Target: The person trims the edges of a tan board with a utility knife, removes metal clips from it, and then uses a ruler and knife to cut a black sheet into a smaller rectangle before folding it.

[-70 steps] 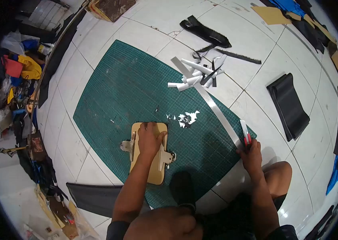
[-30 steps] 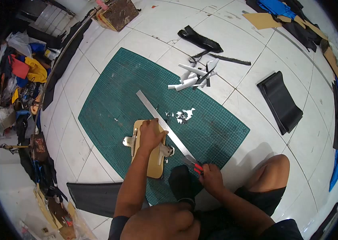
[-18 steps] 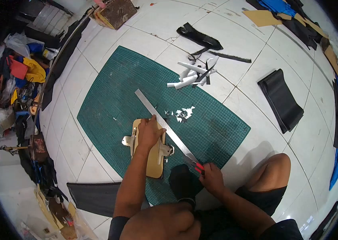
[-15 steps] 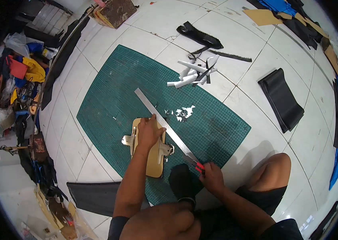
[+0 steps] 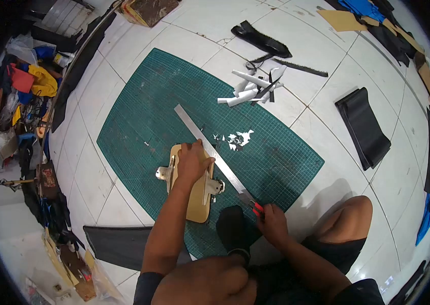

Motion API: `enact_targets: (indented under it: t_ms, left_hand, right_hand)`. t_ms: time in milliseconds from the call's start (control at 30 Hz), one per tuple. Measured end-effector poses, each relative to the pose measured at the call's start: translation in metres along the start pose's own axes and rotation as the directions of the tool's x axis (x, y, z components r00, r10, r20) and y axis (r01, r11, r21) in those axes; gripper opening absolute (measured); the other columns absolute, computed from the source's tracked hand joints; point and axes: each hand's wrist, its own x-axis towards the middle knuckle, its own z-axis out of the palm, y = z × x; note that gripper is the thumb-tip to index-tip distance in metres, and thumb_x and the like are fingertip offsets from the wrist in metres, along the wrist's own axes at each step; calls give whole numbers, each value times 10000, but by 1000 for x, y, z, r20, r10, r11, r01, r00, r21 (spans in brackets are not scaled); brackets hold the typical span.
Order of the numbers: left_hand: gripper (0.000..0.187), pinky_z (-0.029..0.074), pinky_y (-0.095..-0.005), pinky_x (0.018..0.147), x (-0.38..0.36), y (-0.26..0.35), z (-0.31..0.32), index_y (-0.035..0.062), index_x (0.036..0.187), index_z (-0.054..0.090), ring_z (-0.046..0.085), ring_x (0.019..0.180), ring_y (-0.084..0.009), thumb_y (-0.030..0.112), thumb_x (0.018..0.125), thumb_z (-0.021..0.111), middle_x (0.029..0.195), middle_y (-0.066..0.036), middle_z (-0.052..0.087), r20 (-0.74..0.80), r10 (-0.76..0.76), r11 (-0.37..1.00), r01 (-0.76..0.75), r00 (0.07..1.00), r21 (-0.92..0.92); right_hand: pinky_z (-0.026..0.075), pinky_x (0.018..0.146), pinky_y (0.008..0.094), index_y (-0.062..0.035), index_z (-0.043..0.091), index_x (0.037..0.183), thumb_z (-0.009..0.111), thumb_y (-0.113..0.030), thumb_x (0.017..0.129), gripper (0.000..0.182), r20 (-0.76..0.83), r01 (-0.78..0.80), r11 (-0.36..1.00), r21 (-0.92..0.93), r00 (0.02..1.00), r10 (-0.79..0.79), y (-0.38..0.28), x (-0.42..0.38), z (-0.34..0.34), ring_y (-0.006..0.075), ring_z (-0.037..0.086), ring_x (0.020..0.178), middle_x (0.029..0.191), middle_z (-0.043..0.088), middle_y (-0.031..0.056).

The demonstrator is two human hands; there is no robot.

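A steel ruler (image 5: 229, 174) lies diagonally across the green cutting mat (image 5: 138, 112), along the right side of a tan board with metal clips (image 5: 198, 207). My left hand (image 5: 192, 163) rests over the top of the board, fingers spread, with the fingertips and thumb at the ruler's edge. My right hand (image 5: 274, 223) is closed around a red-handled utility knife (image 5: 257, 209), its front end at the ruler's near end. The blade tip is too small to make out. Small white scraps (image 5: 239, 139) lie on the mat beyond the ruler.
White and black strips (image 5: 253, 90) are heaped at the mat's far edge, near a black fabric piece (image 5: 261, 41). Folded black material (image 5: 362, 128) lies on the tiles at right, a dark panel (image 5: 118, 245) at lower left. My foot (image 5: 231, 229) is on the mat. Clutter lines both sides.
The whole view has shifted slightly. My hands, the ruler and the knife keep nearly the same places on the mat.
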Motion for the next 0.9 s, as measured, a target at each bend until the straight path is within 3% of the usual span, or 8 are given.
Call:
enact_targets:
  t_ms: [100,200,300,367,500,600,900]
  left_hand:
    - [804,412,-466,1078,2,10,-9,70,1389,487,422,1330,-409,325,724,859,1454,-233,395,55,-17,1000,18,998,-10]
    - [850,359,-468,1129,13,-2,-3,57,1410,434,326,1411,-415,312,720,862,1539,-235,303,111,17,999,-14,994,-32]
    - [933,314,-454,1165,21,-4,-8,19,1441,367,293,1434,-415,316,710,866,1569,-238,261,152,44,998,-37,987,-50]
    - [981,314,-443,1168,21,-3,-9,0,1457,342,295,1432,-416,327,699,872,1565,-237,268,137,43,996,-31,990,-83]
    - [1062,431,-482,1098,26,-5,-2,44,1496,263,292,1434,-380,301,672,882,1570,-142,258,137,15,1000,-13,990,-16]
    - [1084,445,-475,1088,28,2,-8,25,1508,240,292,1431,-379,295,676,880,1569,-142,248,177,-18,1000,19,984,-1]
    - [1072,470,-471,1064,28,2,-8,-5,1498,247,304,1420,-397,286,683,880,1557,-157,261,173,-14,1000,10,985,26]
  right_hand:
    - [482,781,530,-5,492,1039,690,-110,801,327,66,-47,996,81,997,41,-15,5,-19,440,583,907,928,573,221]
    - [499,750,535,-14,439,1125,619,-139,867,339,19,-50,992,113,999,48,-20,26,-23,452,619,861,895,616,236]
    - [520,695,540,-22,414,1163,564,-162,905,330,233,-180,983,-27,956,181,-51,72,-31,448,659,801,859,661,247]
    - [534,666,532,-25,429,1156,553,-165,910,309,242,-69,993,-100,966,91,-67,99,-23,427,678,785,850,678,246]
    - [558,659,514,-24,449,1126,545,-156,917,265,154,64,981,-181,987,-36,-87,137,5,410,692,783,881,676,250]
    - [587,587,440,-34,449,1065,533,-150,964,175,89,123,957,-264,991,-103,-94,148,12,360,709,689,838,667,189]
    - [597,589,403,-27,437,1103,540,-155,961,217,180,137,913,-383,981,-72,-94,152,16,345,719,783,949,647,183]
